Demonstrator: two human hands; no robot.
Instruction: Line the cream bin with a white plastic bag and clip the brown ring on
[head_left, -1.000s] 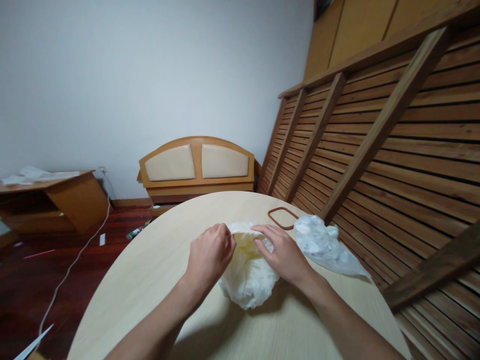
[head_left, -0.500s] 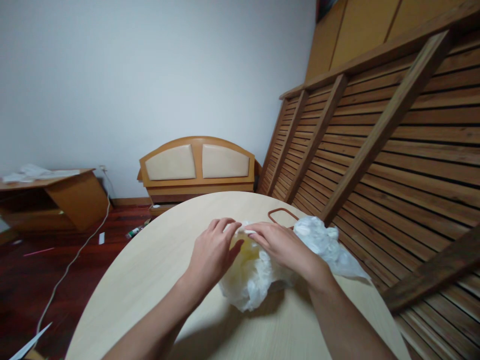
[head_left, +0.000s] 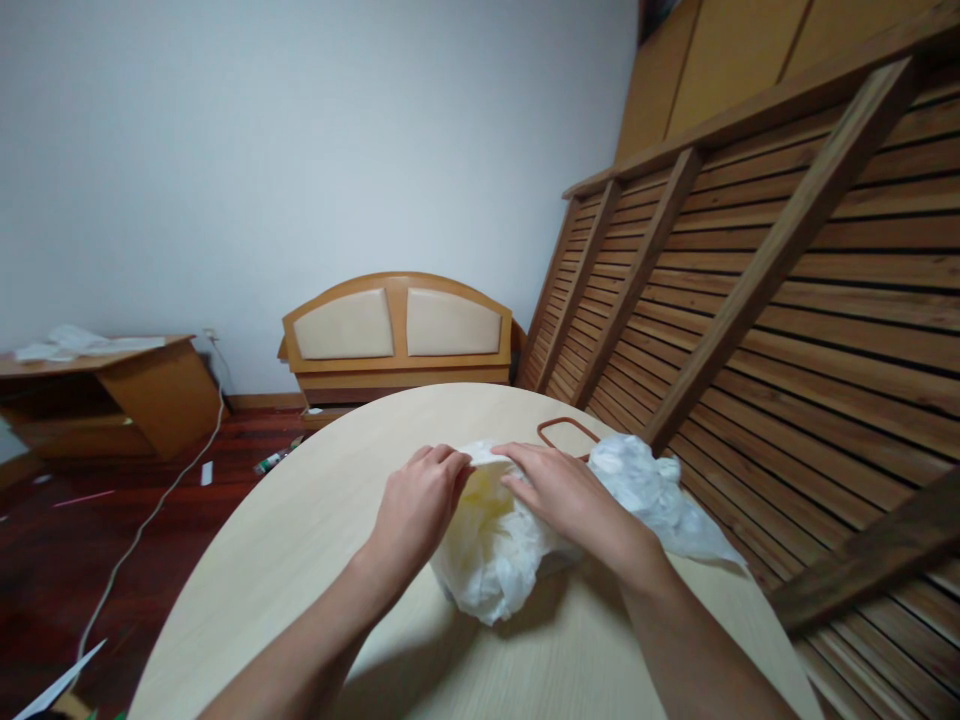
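A white plastic bag (head_left: 491,565) stands on the round pale table (head_left: 300,560) in front of me, its mouth spread and something yellow showing inside. My left hand (head_left: 427,495) pinches the bag's far rim from the left. On the right of the same rim, my right hand (head_left: 559,490) grips the plastic between thumb and fingers. The yellow thing's kind cannot be made out. Past my right hand lies a second crumpled white plastic bag (head_left: 637,480), beside a brown rounded loop (head_left: 568,432) that is partly hidden.
A slatted wooden frame (head_left: 750,350) leans along the table's right side. Behind the table stands a padded headboard (head_left: 397,330). A wooden desk (head_left: 150,390) with papers is at the left, and a pale cable (head_left: 161,500) runs over the dark red floor.
My left fingers have closed in on the bag's rim, and the mouth has opened wider, with more white rim showing between my hands. The second bag and loop have stayed put.
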